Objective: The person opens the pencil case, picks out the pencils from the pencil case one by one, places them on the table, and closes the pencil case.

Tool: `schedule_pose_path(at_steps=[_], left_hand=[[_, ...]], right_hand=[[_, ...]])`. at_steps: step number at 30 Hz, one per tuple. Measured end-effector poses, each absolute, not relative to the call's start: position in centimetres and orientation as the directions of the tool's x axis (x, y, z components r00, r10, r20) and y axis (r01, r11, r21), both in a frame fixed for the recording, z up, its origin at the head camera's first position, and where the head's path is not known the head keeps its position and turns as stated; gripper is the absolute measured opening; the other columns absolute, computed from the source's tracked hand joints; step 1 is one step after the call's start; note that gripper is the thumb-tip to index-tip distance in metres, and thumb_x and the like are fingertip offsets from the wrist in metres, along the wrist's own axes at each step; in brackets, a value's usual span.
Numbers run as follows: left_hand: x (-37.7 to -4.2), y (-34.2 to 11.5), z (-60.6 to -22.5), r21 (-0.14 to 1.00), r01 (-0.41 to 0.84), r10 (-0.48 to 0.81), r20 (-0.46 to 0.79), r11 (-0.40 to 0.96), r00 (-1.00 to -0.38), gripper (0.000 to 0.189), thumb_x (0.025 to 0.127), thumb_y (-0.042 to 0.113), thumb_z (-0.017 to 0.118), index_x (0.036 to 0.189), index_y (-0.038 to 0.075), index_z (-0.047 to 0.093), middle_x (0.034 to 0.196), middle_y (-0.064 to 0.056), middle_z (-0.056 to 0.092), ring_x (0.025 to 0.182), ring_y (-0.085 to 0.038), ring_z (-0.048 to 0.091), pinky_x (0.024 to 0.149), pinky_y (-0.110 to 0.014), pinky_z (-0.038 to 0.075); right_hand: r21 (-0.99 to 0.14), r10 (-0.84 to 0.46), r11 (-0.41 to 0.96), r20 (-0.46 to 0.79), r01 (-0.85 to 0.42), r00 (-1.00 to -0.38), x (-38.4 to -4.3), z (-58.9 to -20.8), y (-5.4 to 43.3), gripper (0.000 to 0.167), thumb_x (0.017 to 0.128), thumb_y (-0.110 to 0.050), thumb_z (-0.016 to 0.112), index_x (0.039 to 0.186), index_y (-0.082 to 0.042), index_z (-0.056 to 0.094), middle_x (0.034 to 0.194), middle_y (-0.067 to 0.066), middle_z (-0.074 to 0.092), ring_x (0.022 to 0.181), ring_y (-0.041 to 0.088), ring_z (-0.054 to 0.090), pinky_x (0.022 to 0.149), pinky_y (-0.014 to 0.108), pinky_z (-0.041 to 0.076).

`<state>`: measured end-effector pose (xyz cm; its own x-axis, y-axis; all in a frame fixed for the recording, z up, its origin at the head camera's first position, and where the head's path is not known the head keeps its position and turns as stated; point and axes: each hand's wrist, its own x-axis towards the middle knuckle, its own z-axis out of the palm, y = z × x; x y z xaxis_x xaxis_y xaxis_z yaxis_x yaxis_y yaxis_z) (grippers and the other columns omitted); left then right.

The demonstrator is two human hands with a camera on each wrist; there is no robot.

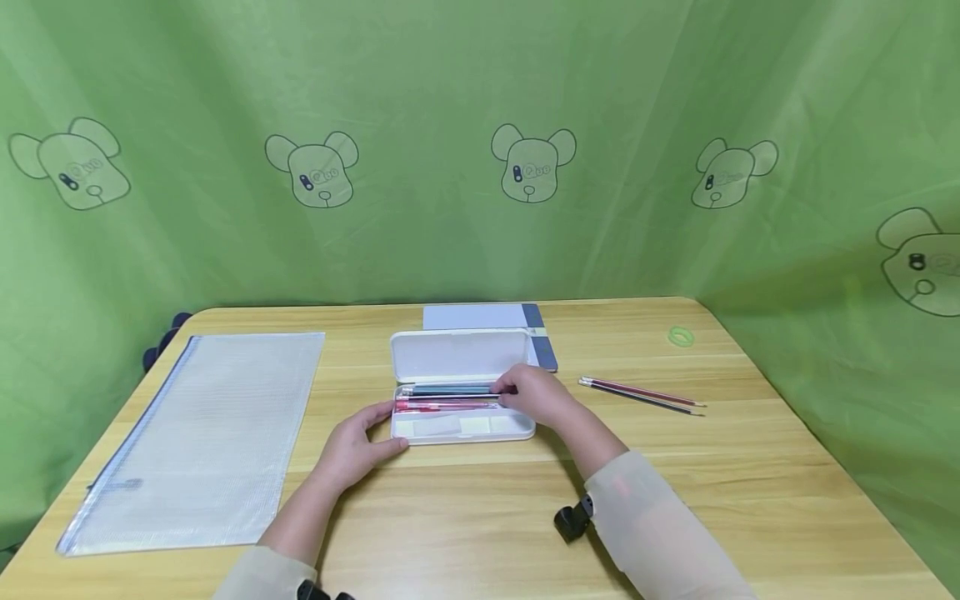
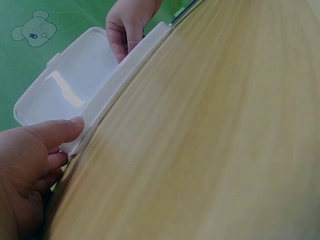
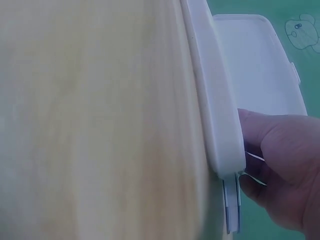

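Observation:
A white pencil case (image 1: 464, 441) lies with its lid (image 1: 459, 356) raised. Inside, several pencils (image 1: 450, 406) in blue, black, pink and red lie lengthwise, behind a pale flat piece (image 1: 437, 427). My left hand (image 1: 354, 447) grips the case's left end, thumb at the front corner and fingers along the side. In the left wrist view that thumb lies on the case's rim. My right hand (image 1: 537, 394) reaches into the right end of the case, its curled fingers pinching the end of a dark pencil (image 1: 472, 397). The case wall hides those fingertips in the right wrist view.
Two pencils (image 1: 645, 394), one red and one dark, lie to the right of the case. A green ring (image 1: 681, 336) sits at the far right. Behind the case is a notebook (image 1: 542, 333). A translucent zip pouch (image 1: 202, 442) covers the table's (image 1: 450, 517) left side.

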<state>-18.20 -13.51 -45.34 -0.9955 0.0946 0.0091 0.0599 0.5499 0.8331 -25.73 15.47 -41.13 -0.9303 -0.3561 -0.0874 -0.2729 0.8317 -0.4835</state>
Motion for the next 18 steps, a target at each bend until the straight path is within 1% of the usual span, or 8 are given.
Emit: schedule_pose_path(at_steps=[5,8,13,16,18], left_hand=[[-18.2,-13.5,-45.3,0.833,0.060,0.095,0.009,0.550,-0.995,0.063,0.081,0.026,0.080,0.137,0.009,0.056,0.141,-0.012,0.058,0.139,-0.036,0.043,0.119,-0.053,0.030],[-18.2,-13.5,-45.3,0.831,0.058,0.094,0.007,0.554,-0.996,0.063,0.081,0.026,0.079,0.137,0.009,0.056,0.141,-0.012,0.058,0.139,-0.036,0.043,0.119,-0.053,0.030],[-18.3,-13.5,-45.3,0.830,0.056,0.093,0.005,0.555,-0.996,0.064,0.081,0.027,0.079,0.138,0.009,0.056,0.141,-0.012,0.058,0.139,-0.036,0.043,0.119,-0.053,0.030],[-18.3,-13.5,-45.4,0.830,0.056,0.092,0.006,0.555,-0.996,0.064,0.081,0.026,0.080,0.137,0.009,0.056,0.141,-0.012,0.058,0.139,-0.036,0.044,0.119,-0.053,0.030],[-18.3,-13.5,-45.5,0.830,0.055,0.090,0.006,0.556,-0.996,0.064,0.081,0.026,0.080,0.137,0.009,0.056,0.141,-0.012,0.057,0.139,-0.035,0.044,0.119,-0.052,0.030]], right_hand=[[-0.531,-0.366,0.802,-0.075,-0.274,-0.928,-25.6,-41.2,15.8,0.019,0.092,-0.009,0.066,0.109,-0.010,0.074,0.109,0.006,0.071,0.107,0.023,0.064,0.099,0.044,0.052],[-0.571,-0.367,0.776,-0.064,-0.268,-0.928,-25.5,-41.3,16.1,0.019,0.092,-0.010,0.065,0.110,-0.011,0.073,0.109,0.006,0.069,0.107,0.023,0.063,0.099,0.044,0.051],[-0.635,-0.368,0.728,-0.045,-0.257,-0.929,-25.4,-41.3,16.9,0.018,0.092,-0.011,0.065,0.108,-0.010,0.073,0.107,0.007,0.069,0.102,0.021,0.063,0.095,0.043,0.054],[-0.660,-0.364,0.709,-0.037,-0.251,-0.931,-25.4,-41.2,17.4,0.018,0.092,-0.011,0.065,0.107,-0.009,0.074,0.106,0.008,0.071,0.100,0.020,0.064,0.092,0.040,0.055],[-0.672,-0.366,0.697,-0.034,-0.250,-0.930,-25.3,-41.1,17.9,0.018,0.092,-0.012,0.066,0.108,-0.008,0.074,0.104,0.008,0.071,0.096,0.018,0.063,0.087,0.035,0.055]])
